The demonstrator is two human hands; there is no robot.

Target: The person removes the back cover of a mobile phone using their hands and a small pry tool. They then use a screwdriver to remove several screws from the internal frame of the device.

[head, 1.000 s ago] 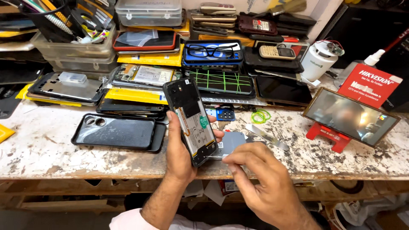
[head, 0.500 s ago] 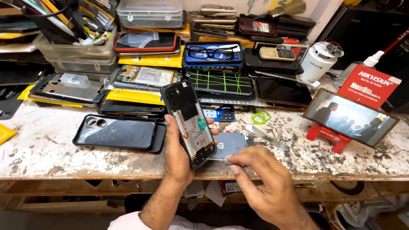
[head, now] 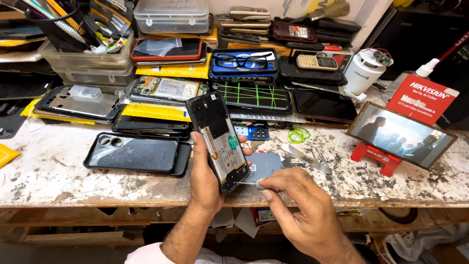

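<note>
One opened phone [head: 218, 142], back off, battery and boards bare.

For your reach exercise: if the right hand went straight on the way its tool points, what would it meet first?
The right hand points its screwdriver leftward; it meets the opened phone's lower edge, seemingly already touching.

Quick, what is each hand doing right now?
Left hand: closed around the opened black phone with its back cover off, held upright.
Right hand: closed, pinching a thin metal screwdriver whose tip meets the phone's lower edge.
</note>
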